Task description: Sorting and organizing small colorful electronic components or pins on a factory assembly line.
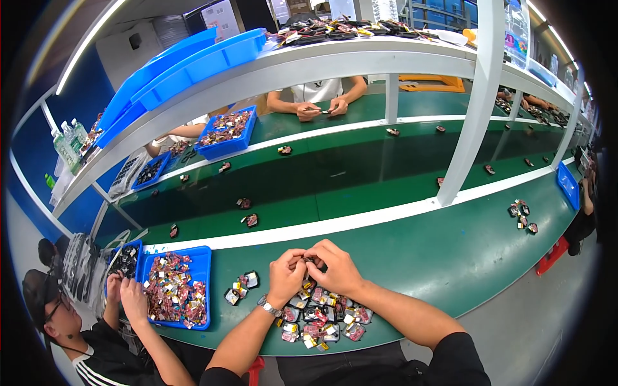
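Note:
My left hand [288, 275] and my right hand [335, 267] meet above the green table, fingertips pinched together. Between them is a small dark electronic part [310, 260], mostly covered by the fingers. Right under my wrists lies a pile of small electronic units [315, 314], with black or clear casings, red circuit boards and silver-and-yellow battery cells. Several similar units [237, 291] sit just left of my left forearm. A blue tray [205, 283] full of loose red boards with battery cells stands farther left.
Beyond a white rail [360, 219], a green conveyor belt [347, 186] carries scattered units. A white post [473, 109] rises at the right, supporting an overhead shelf [322, 64]. A co-worker's hands [132, 297] work at the left; another person [318, 103] sits opposite. More units [523, 215] lie far right.

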A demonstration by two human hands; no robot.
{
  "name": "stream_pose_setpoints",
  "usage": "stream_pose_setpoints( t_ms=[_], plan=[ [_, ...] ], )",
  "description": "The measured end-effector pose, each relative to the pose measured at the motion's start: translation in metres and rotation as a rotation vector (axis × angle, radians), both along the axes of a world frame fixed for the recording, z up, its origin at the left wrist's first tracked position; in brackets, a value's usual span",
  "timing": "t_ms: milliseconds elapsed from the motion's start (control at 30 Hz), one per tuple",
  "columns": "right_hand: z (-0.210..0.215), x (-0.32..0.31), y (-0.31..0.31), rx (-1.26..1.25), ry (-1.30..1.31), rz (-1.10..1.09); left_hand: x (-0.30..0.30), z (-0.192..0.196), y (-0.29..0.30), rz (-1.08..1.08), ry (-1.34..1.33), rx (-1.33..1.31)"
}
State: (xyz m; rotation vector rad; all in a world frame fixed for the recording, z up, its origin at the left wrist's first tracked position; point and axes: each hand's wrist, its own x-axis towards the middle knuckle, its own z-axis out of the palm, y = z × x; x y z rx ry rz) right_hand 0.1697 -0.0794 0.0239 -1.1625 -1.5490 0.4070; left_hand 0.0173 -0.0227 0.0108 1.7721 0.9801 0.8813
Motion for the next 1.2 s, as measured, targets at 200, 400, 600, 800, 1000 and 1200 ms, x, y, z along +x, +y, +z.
stream_pose_setpoints(
  t_ms=[200, 400, 600, 800, 1000, 1200],
  plan=[
    [-0.005, 0.003, 0.003, -0.014, 0.037, -0.057, 0.001, -0.011, 0.005, -0.106, -0.289, -0.179],
    [-0.003, 0.002, 0.003, -0.136, 0.075, -0.072, -0.002, -0.017, 0.009, -0.146, -0.317, -0.234],
    [-0.008, 0.003, 0.005, -0.173, 0.028, -0.079, -0.003, -0.021, 0.009, -0.137, -0.301, -0.223],
    [-0.010, 0.010, 0.007, -0.210, 0.094, -0.045, 0.000, -0.014, 0.008, -0.156, -0.286, -0.257],
    [-0.009, 0.013, 0.010, -0.232, 0.155, -0.014, -0.007, -0.012, 0.016, -0.227, -0.350, -0.365],
    [-0.028, 0.052, 0.059, -0.282, 0.419, -0.128, -0.011, -0.014, 0.020, -0.087, -0.391, -0.246]
  ],
)
